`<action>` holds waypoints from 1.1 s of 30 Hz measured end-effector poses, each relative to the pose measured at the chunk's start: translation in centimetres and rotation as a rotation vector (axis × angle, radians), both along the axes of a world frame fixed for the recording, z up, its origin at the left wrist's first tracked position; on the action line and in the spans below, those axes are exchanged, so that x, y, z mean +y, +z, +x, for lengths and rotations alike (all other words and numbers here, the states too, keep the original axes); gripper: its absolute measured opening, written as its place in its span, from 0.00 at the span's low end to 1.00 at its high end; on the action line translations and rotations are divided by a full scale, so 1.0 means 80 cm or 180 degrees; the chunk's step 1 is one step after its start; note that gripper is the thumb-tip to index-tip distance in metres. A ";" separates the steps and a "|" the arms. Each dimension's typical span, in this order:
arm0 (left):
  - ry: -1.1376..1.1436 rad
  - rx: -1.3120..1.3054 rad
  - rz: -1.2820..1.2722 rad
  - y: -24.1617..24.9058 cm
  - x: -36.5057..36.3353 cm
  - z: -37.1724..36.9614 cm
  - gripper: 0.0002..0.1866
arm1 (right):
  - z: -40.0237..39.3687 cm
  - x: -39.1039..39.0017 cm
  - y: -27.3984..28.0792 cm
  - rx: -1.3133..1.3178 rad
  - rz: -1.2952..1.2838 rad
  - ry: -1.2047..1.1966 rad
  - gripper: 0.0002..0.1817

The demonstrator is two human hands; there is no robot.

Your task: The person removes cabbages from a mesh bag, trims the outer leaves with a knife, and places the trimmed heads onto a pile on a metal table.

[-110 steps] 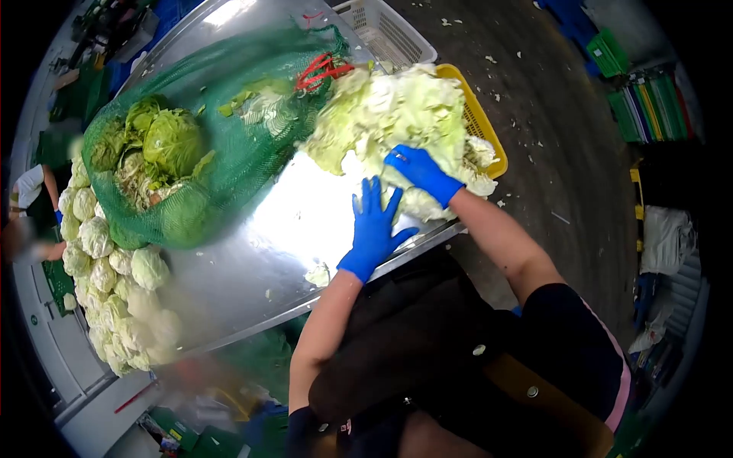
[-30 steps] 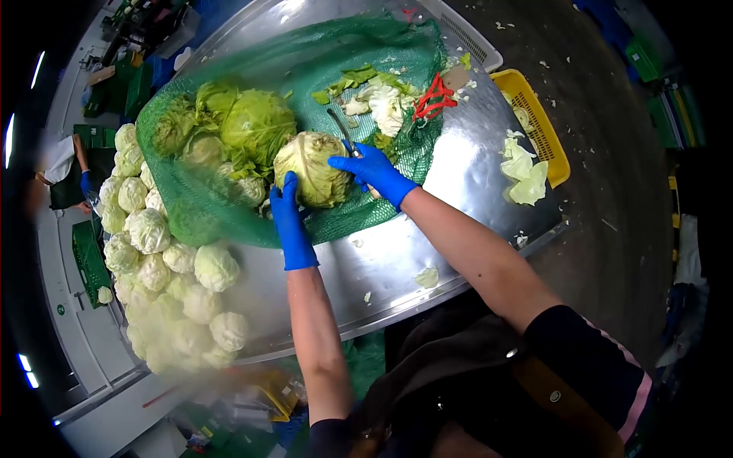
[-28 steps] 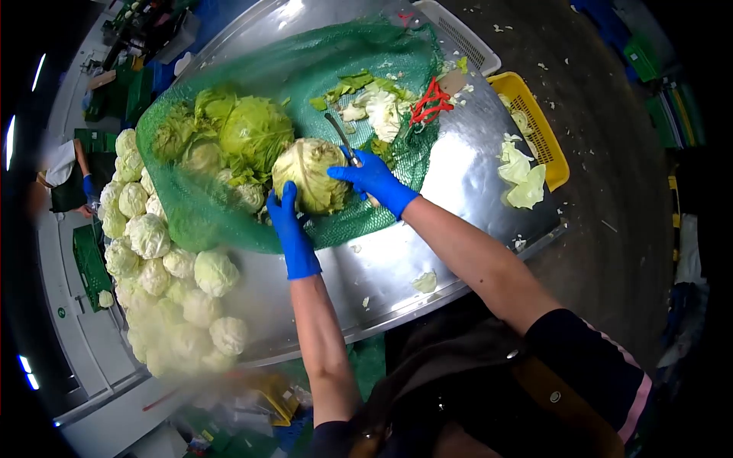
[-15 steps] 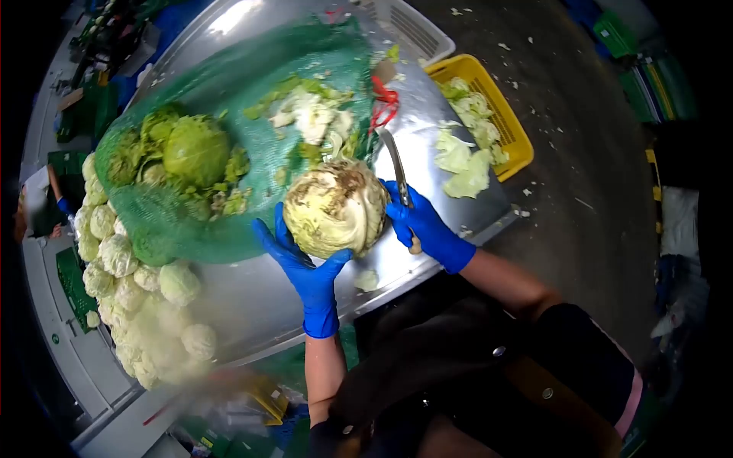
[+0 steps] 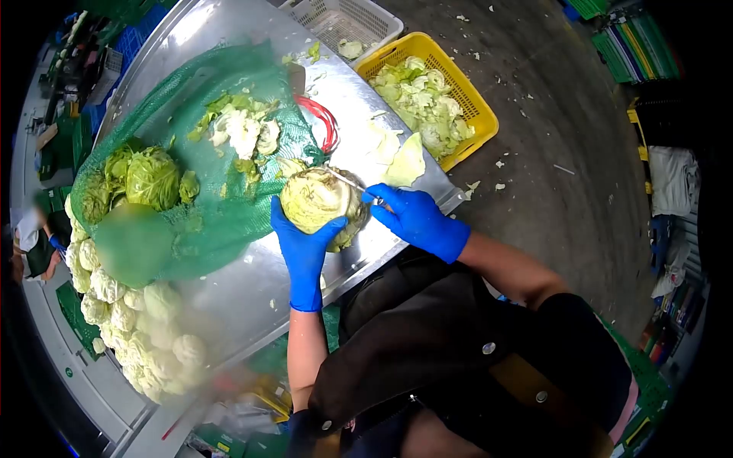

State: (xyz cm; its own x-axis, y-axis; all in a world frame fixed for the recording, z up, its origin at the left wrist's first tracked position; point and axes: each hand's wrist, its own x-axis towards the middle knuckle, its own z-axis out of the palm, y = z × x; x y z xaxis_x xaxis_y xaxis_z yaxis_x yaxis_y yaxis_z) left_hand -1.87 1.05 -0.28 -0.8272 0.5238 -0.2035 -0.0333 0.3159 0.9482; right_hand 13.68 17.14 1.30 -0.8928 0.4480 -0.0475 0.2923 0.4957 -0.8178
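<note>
A pale cabbage (image 5: 314, 202) with browned leaves is held close to the near edge of the metal table (image 5: 252, 294). My left hand (image 5: 300, 256) cups its left and near side, thumb across the front. In my right hand (image 5: 416, 217) is a knife (image 5: 345, 179), its blade lying over the cabbage's upper right side; the fingers wrap the mostly hidden handle. Just beyond the cabbage spreads a green mesh bag (image 5: 214, 240), with greener cabbages (image 5: 153, 179) and loose leaf scraps (image 5: 240, 131) on it. Cut leaves (image 5: 405, 162) lie beyond my right hand.
A yellow crate (image 5: 485, 126) full of leaves stands beyond the table's right edge, beside a white crate (image 5: 385, 29). Trimmed cabbages (image 5: 114, 324) are heaped at the left. Red cord (image 5: 324, 126) lies by the bag. Another person (image 5: 38, 240) is at far left.
The knife has swung from upright beside the cabbage to lying across its upper right side. The cabbage has been turned, showing less brown. The view has shifted, bringing more of both crates into sight.
</note>
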 end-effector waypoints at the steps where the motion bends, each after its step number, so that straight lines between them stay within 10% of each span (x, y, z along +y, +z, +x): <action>1: -0.0006 0.0046 -0.0116 0.002 0.005 -0.002 0.65 | 0.002 -0.001 -0.006 -0.0017 0.0127 0.0116 0.13; 25: -0.0323 0.1164 -0.1412 0.039 0.049 0.009 0.65 | -0.058 0.044 -0.114 -0.1363 -0.0038 0.1212 0.20; 30: -0.0215 0.0098 -0.0045 0.019 0.006 -0.001 0.67 | -0.063 0.037 -0.089 -0.0837 -0.0140 0.0713 0.28; 33: -0.0217 -0.0077 0.0147 0.012 -0.035 0.012 0.67 | -0.041 0.022 -0.044 -0.1032 -0.1681 0.0626 0.33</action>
State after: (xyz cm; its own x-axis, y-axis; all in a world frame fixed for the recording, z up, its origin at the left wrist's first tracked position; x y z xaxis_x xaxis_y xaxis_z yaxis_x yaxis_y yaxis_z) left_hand -0.94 -1.78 0.65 -0.7845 0.5880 -0.1972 -0.0362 0.2740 0.9610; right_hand 10.38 18.93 -2.21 -0.8591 0.1200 -0.4975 0.5100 0.1205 -0.8517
